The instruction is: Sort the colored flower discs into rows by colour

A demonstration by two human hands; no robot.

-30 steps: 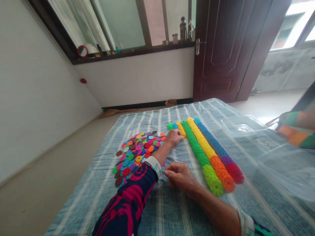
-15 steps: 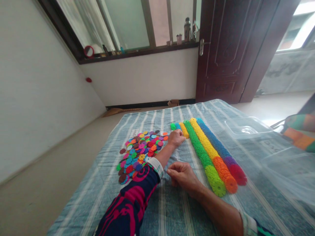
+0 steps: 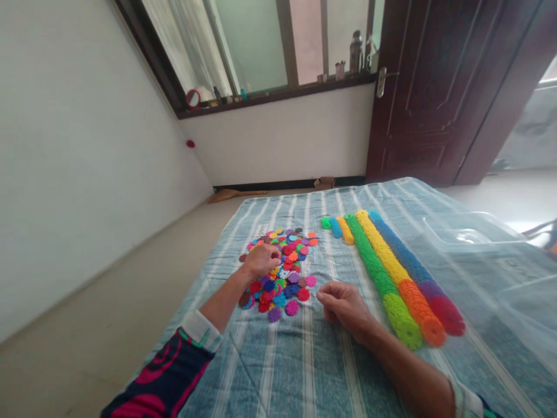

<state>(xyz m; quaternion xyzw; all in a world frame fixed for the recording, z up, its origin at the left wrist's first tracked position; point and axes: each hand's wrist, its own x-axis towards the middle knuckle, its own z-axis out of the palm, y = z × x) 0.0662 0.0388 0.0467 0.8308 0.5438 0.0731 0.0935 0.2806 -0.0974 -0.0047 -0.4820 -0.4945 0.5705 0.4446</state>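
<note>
My left hand (image 3: 261, 260) is over a loose pile of colourful notched plastic discs (image 3: 288, 293). Its fingers are curled together, and whatever they may hold is hidden. To the right of the pile, my right hand (image 3: 346, 307) hovers low over the cloth with thumb and fingers pinched; nothing can be made out between them. Beyond it lie long rows of stacked discs: a green row (image 3: 369, 255), a yellow and orange row (image 3: 385, 252) and a blue, purple and red row (image 3: 407, 261). Shorter yellow (image 3: 346, 231), blue (image 3: 335, 227) and green (image 3: 325, 223) stacks lie at their far left.
A striped blue-grey cloth (image 3: 278, 371) covers the surface. A clear plastic tub (image 3: 476, 247) stands on the right, with another see-through plastic item (image 3: 528, 302) nearer me. Behind are a dark red door (image 3: 435, 87) and a window ledge (image 3: 278, 94) with small items.
My left hand has moved from the short yellow stack back left to the disc pile. My right hand keeps its pinch near the same spot. The view has turned slightly left.
</note>
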